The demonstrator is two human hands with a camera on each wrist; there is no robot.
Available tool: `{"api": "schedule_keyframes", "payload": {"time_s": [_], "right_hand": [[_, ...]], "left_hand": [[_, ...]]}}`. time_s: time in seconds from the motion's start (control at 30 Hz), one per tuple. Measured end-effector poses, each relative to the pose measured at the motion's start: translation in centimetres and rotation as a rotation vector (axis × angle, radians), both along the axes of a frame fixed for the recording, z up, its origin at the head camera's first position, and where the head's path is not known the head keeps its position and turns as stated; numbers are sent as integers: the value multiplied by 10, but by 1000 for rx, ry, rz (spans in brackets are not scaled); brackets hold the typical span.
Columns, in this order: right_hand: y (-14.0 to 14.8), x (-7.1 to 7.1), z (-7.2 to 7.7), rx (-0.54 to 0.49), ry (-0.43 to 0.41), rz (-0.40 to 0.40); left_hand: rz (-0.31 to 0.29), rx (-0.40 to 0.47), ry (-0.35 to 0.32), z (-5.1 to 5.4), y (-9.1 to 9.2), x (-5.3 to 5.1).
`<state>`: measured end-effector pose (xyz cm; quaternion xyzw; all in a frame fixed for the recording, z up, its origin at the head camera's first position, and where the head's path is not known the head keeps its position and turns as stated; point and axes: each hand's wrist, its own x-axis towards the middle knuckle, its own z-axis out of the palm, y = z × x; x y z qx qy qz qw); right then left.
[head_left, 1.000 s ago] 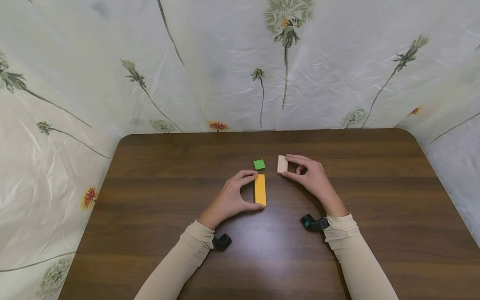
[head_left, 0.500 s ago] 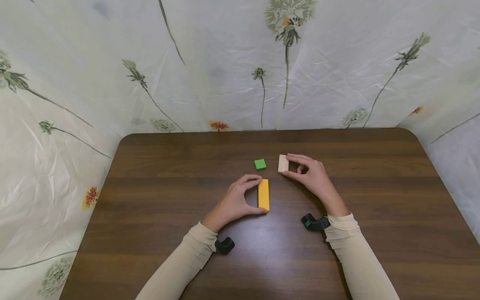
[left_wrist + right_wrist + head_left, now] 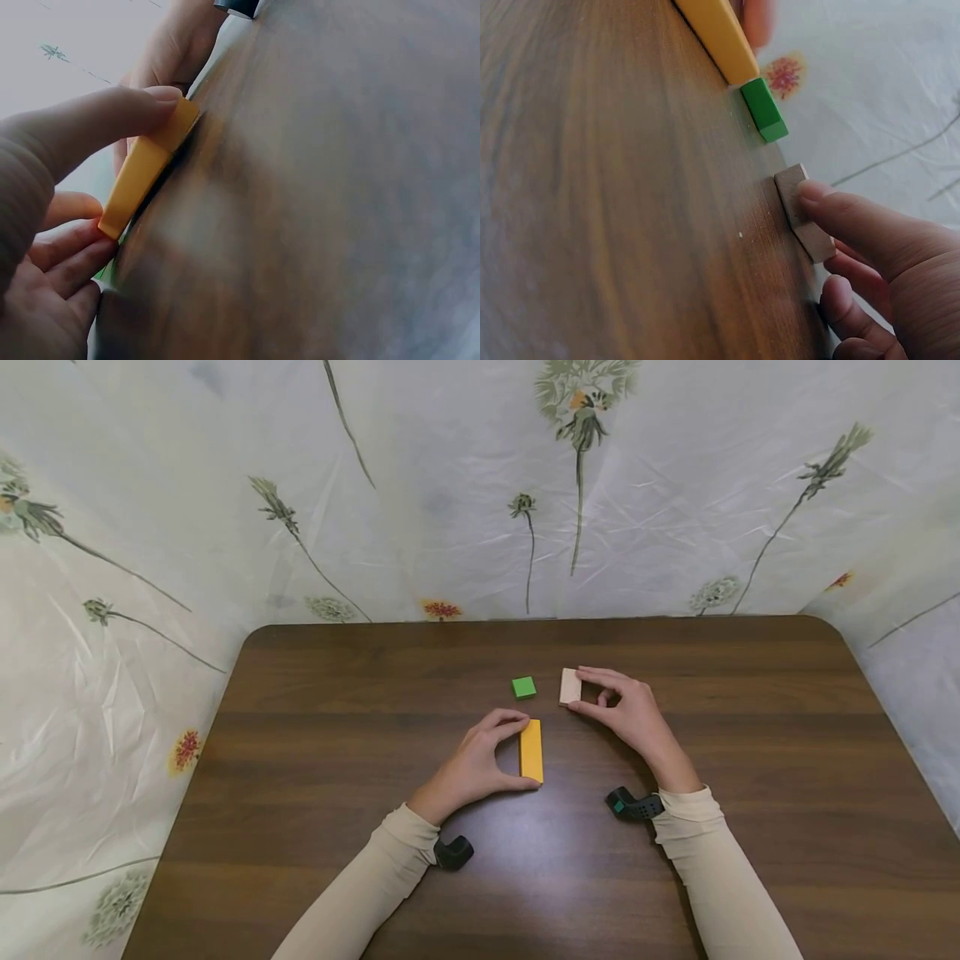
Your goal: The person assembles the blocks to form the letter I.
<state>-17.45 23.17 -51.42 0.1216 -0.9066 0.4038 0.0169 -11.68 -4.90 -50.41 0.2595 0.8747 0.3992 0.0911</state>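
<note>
A long yellow block [image 3: 531,752] lies on the table, and my left hand [image 3: 477,763] pinches it by its two ends between thumb and fingers. To the right and farther back, my right hand [image 3: 632,714] holds a shorter pale wooden block [image 3: 570,687] the same way, thumb at the near end and a finger at the far end. Between and behind them sits a small green block [image 3: 524,687], touched by neither hand. In the left wrist view the thumb presses one end of the yellow block [image 3: 146,172]. The right wrist view has the pale block [image 3: 802,214] at the table surface.
The brown wooden table [image 3: 375,693] has rounded far corners. Behind it hangs a pale sheet [image 3: 450,485] printed with flowers. Black wrist cameras [image 3: 454,853] sit at both cuffs.
My left hand has shifted the yellow block slightly toward me and to the right, opening a gap from the green block. The right hand and pale block stay about where they were.
</note>
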Motion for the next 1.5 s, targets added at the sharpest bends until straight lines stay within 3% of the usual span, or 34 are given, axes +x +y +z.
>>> {"api": "schedule_keyframes", "payload": {"time_s": [1.5], "right_hand": [[-1, 0, 0, 12, 0, -14]], "left_hand": [[-19, -20, -22, 0, 0, -2]]}}
